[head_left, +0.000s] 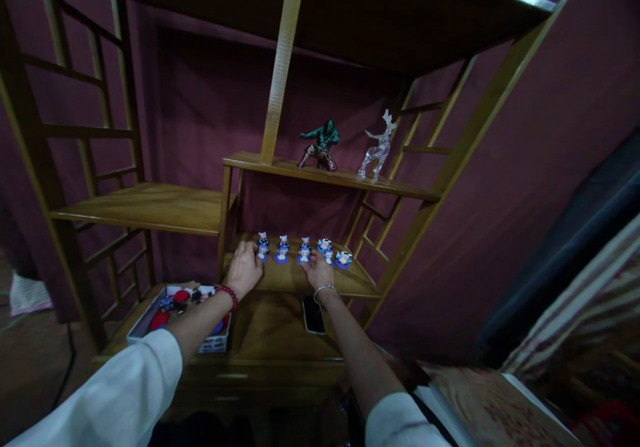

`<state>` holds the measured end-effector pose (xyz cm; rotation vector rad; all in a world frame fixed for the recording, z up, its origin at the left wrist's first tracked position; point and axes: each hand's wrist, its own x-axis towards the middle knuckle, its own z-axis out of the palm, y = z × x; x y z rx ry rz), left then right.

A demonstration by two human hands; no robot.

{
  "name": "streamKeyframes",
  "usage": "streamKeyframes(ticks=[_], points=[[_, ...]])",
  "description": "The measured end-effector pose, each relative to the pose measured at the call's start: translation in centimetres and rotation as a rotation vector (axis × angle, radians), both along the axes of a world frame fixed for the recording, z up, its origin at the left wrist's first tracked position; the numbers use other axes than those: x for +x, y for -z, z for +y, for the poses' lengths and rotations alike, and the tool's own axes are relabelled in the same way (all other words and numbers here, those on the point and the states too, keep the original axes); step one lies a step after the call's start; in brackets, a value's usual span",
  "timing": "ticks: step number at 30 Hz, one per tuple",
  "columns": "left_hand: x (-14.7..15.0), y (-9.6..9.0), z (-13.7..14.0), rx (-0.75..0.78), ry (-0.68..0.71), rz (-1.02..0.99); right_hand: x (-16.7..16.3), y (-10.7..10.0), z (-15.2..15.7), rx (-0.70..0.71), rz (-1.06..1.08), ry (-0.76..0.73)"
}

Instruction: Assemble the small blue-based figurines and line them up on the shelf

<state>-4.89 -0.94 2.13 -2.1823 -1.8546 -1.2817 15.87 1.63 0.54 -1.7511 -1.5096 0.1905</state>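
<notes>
Small blue-and-white cartoon figurines on round purple bases stand in two rows on a low wooden shelf [280,279]. At the left end of the front row, my left hand [245,270] has its fingers closed at the edge of a figurine [263,253]. My right hand [319,273] rests by the right part of the row, thumb and fingers apart. Its fingertips are close to a figurine [328,257], partly covered by them, and its thumb is near another figurine [305,254]. A further figurine [344,258] stands at the right end, and one [283,253] sits between my hands.
An open box [216,344] of red, blue and black pieces sits lower left. A phone [313,315] lies below my right hand. On the shelf above stand a green crouching figure [323,145] and a clear deer [377,148]. A wooden post [283,67] rises behind.
</notes>
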Motion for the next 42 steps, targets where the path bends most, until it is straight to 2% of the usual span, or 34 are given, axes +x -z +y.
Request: streamKeyframes(ticks=[5, 8, 12, 18, 22, 27, 34, 37, 40, 42], points=[[-0.6, 1.0, 2.3, -0.205, -0.006, -0.039, -0.5, 0.0, 0.5, -0.026, -0.052, 0.038], [-0.5, 1.3, 3.2, -0.259, 0.020, -0.006, -0.6, 0.2, 0.6, -0.025, -0.076, 0.038], [-0.4, 1.0, 3.8, -0.286, 0.048, 0.032, -0.8, 0.2, 0.4, -0.030, -0.093, 0.042], [-0.3, 0.6, 4.2, -0.318, 0.094, 0.094, -1.1, -0.4, 0.2, -0.113, -0.117, 0.062], [-0.3, 0.7, 4.3, -0.277, 0.097, 0.115, -1.2, -0.5, 0.2, -0.139, -0.152, 0.067], [-0.4, 0.9, 4.1, -0.225, 0.063, 0.087, -1.2, -0.4, 0.3, -0.132, -0.203, 0.069], [-0.4, 0.8, 3.8, -0.257, 0.026, 0.066, -1.3, -0.3, 0.2, -0.116, -0.231, 0.068], [-0.4, 0.8, 3.8, -0.260, 0.026, 0.055, -1.3, -0.1, -0.2, -0.042, -0.183, 0.062], [-0.4, 0.8, 3.6, -0.272, 0.027, 0.055, -1.4, 0.3, -0.8, 0.154, -0.120, 0.080], [-0.4, 0.6, 3.5, -0.284, 0.031, 0.059, -1.9, 0.6, -1.3, 0.246, -0.099, 0.035]])
